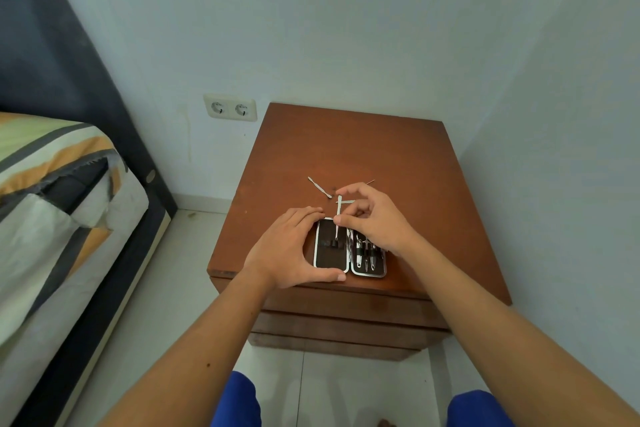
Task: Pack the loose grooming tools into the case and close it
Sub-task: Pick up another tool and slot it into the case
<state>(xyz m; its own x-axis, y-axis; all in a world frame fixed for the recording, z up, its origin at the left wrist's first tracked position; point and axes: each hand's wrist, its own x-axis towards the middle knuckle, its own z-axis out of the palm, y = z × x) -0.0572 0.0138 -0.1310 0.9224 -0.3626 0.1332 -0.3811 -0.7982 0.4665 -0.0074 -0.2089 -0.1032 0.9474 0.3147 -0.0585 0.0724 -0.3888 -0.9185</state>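
On a wooden nightstand (381, 149), an opened grooming case (349, 250) is braced by the curved, empty left hand (291, 250), while a thin metal tool (338, 218) is pinched over it by the right hand (372, 218); another loose tool (319, 187) lies just beyond the fingers.

A brown wooden table (363, 149) with drawer fronts stands in the corner of pale blue walls (346, 28). On the wall to its left sits a white double power socket (230, 108). Further left is a bed (52, 201) with a dark headboard (45, 55) and a striped cover in grey, orange, green and white. The floor (166, 305) is laid with light tiles. Blue clothing (239, 402) shows at the bottom edge.
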